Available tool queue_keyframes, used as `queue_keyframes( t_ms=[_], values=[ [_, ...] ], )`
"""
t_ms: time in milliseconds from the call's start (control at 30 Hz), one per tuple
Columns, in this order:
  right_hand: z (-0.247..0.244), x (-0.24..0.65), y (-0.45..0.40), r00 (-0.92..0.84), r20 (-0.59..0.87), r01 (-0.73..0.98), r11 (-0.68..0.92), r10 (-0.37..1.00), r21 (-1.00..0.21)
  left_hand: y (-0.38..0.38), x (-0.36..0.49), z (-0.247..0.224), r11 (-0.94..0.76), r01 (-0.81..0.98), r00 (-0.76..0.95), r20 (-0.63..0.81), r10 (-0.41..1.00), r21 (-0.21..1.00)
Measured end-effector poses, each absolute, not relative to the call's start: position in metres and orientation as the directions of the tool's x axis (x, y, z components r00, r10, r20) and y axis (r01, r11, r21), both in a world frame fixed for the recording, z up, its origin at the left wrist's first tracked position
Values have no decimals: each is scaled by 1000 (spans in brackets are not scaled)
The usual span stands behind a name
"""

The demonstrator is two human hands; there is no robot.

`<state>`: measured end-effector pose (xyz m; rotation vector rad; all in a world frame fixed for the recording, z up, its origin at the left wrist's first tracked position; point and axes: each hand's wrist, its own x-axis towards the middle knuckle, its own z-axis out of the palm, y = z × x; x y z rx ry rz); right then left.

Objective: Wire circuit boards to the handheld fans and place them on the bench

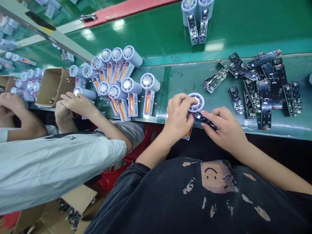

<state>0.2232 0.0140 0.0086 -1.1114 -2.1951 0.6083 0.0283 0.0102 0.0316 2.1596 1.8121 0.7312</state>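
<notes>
My left hand (178, 113) is closed around a handheld fan body (198, 103), a pale lavender unit with a round vented end facing up. Below my fingers, the orange battery (187, 134) shows in its open handle. In my right hand (225, 126), a black circuit board (205, 121) is pinched between thumb and fingers. One end of the board lies close to the fan's round head, beside my left thumb; whether they touch I cannot tell. Both hands are at the near edge of the green bench (180, 81).
A pile of black circuit boards (264, 83) lies on the right. Several fan bodies (128, 85) with orange batteries and red wires stand left. Two fans fitted with boards (197, 22) rest beyond the bench ledge. Co-workers' hands (75, 105) are at work left, near a cardboard box (55, 86).
</notes>
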Motion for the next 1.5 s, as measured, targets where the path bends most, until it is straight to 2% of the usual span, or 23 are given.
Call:
queue_keyframes(
  t_ms=[167,300,367,500,567,800,933,1100,1233,1500],
  values=[
    [12,227,13,-513,306,593,589,802,-549,19,4,35,-497,781,423,266,866,378],
    [15,227,14,-536,299,606,606,790,-516,36,-8,42,-667,711,649,154,745,224],
    [18,227,14,-553,295,608,620,779,-496,43,-7,47,-704,692,701,83,708,155],
    [28,231,12,-560,242,650,601,793,-465,45,-3,57,-626,779,624,62,779,31],
    [34,234,11,-560,225,676,597,797,-433,40,-1,57,-563,826,560,89,824,13],
    [43,237,11,-596,215,707,633,774,-316,20,7,36,-464,865,428,201,881,191],
    [40,236,14,-594,215,716,631,775,-299,12,7,30,-527,826,455,312,834,202],
    [35,238,15,-576,217,706,613,788,-355,-8,14,29,-568,821,452,547,705,53],
    [33,240,16,-581,240,674,624,778,-395,-20,22,32,-520,853,468,517,716,-51],
    [29,247,16,-584,277,636,643,763,-427,-16,34,34,-473,877,463,421,780,-90]
  ],
)
